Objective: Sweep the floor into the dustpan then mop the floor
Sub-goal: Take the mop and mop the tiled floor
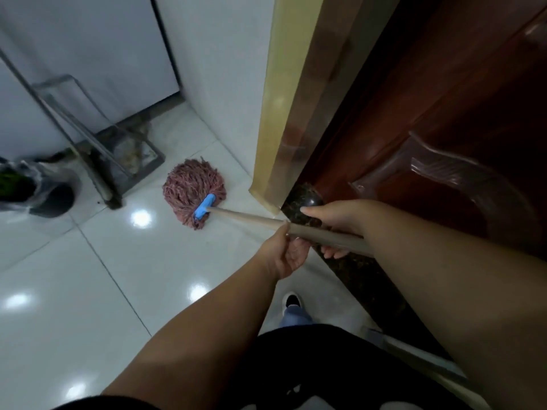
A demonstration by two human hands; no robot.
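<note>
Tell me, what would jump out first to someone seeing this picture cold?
Probably the pinkish-red mop head, spread on the glossy white floor tiles near the middle, clipped in a bright blue clamp. Both hands, left hand and right hand, grip its pale handle. A dustpan holding debris stands against the wall at upper left; a dark red door fills the right.

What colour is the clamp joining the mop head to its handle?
Bright blue clamp, against the reddish-pink mop head; seen in the head view.
</note>
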